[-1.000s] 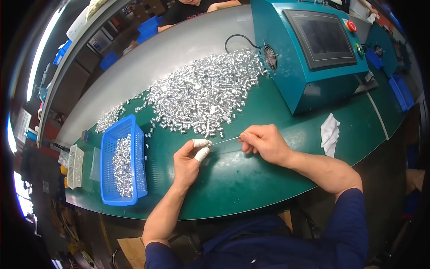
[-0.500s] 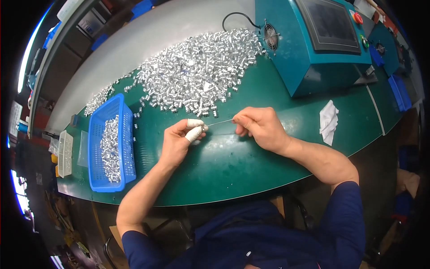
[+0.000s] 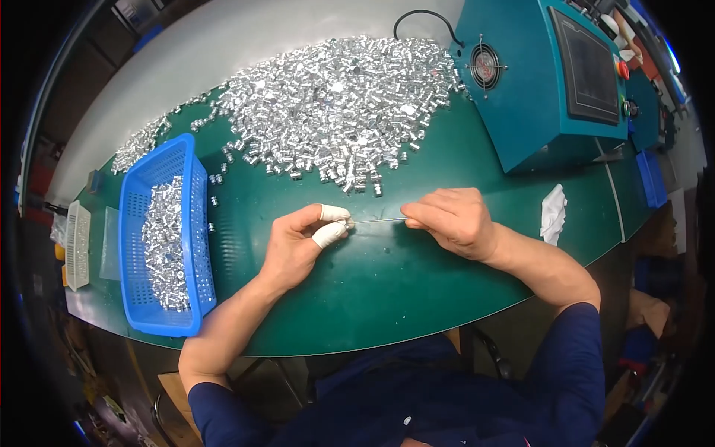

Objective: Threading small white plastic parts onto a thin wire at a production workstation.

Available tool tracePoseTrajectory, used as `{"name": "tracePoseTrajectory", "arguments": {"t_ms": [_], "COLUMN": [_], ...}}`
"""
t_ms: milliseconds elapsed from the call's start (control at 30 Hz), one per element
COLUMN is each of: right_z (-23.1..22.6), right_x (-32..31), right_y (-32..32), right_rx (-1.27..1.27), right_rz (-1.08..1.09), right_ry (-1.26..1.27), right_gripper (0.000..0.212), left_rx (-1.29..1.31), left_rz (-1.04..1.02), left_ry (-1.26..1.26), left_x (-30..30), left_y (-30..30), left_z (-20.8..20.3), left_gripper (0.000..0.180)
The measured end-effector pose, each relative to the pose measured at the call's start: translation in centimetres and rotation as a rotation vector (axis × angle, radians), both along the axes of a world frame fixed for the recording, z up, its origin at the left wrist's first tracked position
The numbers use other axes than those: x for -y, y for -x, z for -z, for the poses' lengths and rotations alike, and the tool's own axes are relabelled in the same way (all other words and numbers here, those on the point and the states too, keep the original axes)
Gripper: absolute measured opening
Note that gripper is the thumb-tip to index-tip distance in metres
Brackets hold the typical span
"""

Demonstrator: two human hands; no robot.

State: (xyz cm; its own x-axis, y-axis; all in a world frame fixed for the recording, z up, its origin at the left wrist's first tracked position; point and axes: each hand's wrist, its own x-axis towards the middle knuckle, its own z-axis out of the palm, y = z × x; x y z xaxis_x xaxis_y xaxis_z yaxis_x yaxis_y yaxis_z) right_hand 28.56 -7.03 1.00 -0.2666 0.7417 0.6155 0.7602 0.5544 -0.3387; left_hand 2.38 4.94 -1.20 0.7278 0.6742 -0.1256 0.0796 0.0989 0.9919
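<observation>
My left hand pinches a small silvery metal fitting between thumb and index finger, both wrapped in white finger covers. Most of that fitting is hidden by the fingertips. From it a thin straight metal rod runs to my right hand, whose thumb and fingers are closed on the other end. The rod's tip meets the fitting; whether it goes inside I cannot tell. Both hands are held over the green tabletop, in front of a large heap of similar silvery fittings.
On the left stands a blue perforated basket partly filled with fittings, with a white basket beyond it. A teal machine with a screen and fan occupies the back right. A crumpled white cloth lies right of my right hand.
The view has shifted, so the basket and machine sit differently in it. The rod now lies more nearly level, and my hands are slightly farther apart. Both keep their grip.
</observation>
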Motion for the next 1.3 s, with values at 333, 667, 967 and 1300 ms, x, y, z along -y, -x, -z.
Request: {"name": "tracePoseTrajectory", "arguments": {"t_ms": [333,667,967,1300], "right_z": [0.0,1.2,1.1,1.3], "right_x": [-0.8,-0.8,-0.2,0.6], "right_y": [2.8,2.4,3.0,4.3], "right_rx": [-1.134,-0.137,-0.525,-0.991], "right_rz": [0.164,-0.015,0.081,0.035], "right_ry": [1.176,0.087,0.519,0.873], "right_gripper": [0.026,0.021,0.008,0.026], "left_rx": [0.059,0.017,-0.003,-0.006], "left_rz": [-0.143,-0.107,-0.047,-0.065], "left_ry": [-0.131,0.051,-0.125,-0.386], "left_x": [-0.2,-0.2,0.1,0.4], "left_y": [0.0,-0.1,-0.2,-0.1], "left_z": [0.7,0.0,0.4,-0.2], "left_gripper": [0.016,0.019,0.017,0.013]}}
